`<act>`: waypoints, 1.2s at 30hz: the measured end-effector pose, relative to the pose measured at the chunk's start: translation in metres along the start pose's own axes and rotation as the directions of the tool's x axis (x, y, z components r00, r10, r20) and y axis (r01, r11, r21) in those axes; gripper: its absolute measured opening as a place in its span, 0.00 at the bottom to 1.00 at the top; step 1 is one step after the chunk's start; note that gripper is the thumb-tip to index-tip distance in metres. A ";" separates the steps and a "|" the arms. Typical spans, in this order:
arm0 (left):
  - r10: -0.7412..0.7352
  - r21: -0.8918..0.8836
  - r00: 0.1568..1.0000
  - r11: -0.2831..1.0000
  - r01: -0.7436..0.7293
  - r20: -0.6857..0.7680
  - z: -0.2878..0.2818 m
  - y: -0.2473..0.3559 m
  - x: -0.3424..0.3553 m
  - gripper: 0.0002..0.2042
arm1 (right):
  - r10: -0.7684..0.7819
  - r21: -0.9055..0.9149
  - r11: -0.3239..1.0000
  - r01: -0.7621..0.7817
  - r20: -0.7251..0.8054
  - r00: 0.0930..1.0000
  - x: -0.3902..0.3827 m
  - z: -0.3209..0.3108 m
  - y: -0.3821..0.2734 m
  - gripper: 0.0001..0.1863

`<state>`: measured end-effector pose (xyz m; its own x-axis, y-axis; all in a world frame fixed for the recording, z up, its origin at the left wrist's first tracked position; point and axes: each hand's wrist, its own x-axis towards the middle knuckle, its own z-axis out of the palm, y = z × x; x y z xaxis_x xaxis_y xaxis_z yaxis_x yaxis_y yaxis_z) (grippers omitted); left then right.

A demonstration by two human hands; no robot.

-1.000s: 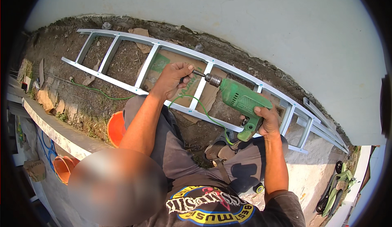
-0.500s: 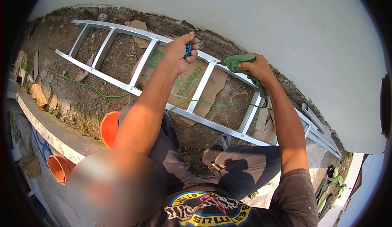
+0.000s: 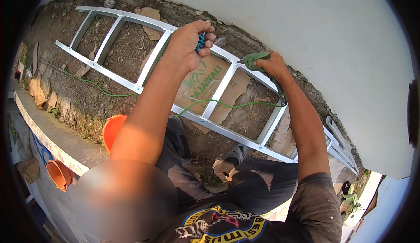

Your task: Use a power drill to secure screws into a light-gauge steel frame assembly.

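Note:
My left hand [image 3: 189, 46] is curled, fingers up, around a bunch of small blue screws [image 3: 200, 41], above the far rail of a silver ladder-like metal frame [image 3: 221, 90]. To its right, my right hand [image 3: 275, 67] grips a green power drill [image 3: 253, 61] by the handle. The drill points left, its tip at the far rail near where a crosspiece joins. Whether the tip touches the metal I cannot tell. Small blue screw heads show at several joints of the frame. From the drill a green cord [image 3: 240, 106] crosses over the frame.
Flattened cardboard [image 3: 205, 83] lies on the soil under the frame. A pale wall [image 3: 315, 37] rises along the far side. More metal strips [image 3: 339, 149] lie at the right. An orange bucket [image 3: 113, 131] stands near my left arm, beside a concrete ledge [image 3: 57, 140].
The view has shifted a little, so the frame's left end appears higher. Both hands keep their holds, and the drill tip stays near the same joint.

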<state>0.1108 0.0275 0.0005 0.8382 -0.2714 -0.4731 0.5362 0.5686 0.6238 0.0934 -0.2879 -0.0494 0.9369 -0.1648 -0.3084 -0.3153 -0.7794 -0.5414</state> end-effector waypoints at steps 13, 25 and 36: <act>0.024 0.022 0.999 0.999 -0.025 0.028 0.003 0.001 -0.001 0.09 | 0.010 0.008 1.000 -0.010 0.024 1.000 0.012 0.007 0.003 0.21; 0.046 0.035 0.999 0.998 -0.045 -0.006 -0.002 0.004 -0.009 0.09 | 0.068 -0.271 0.963 -0.016 0.183 0.981 0.060 0.011 -0.041 0.17; 0.057 0.051 0.998 0.997 -0.056 -0.035 -0.001 0.002 -0.012 0.09 | 0.002 -0.340 0.939 0.055 0.166 0.986 0.065 0.014 -0.035 0.17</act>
<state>0.1015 0.0327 0.0066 0.8635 -0.2105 -0.4583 0.4932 0.5425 0.6801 0.1635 -0.2628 -0.0616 0.8982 -0.0639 -0.4349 -0.1929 -0.9463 -0.2594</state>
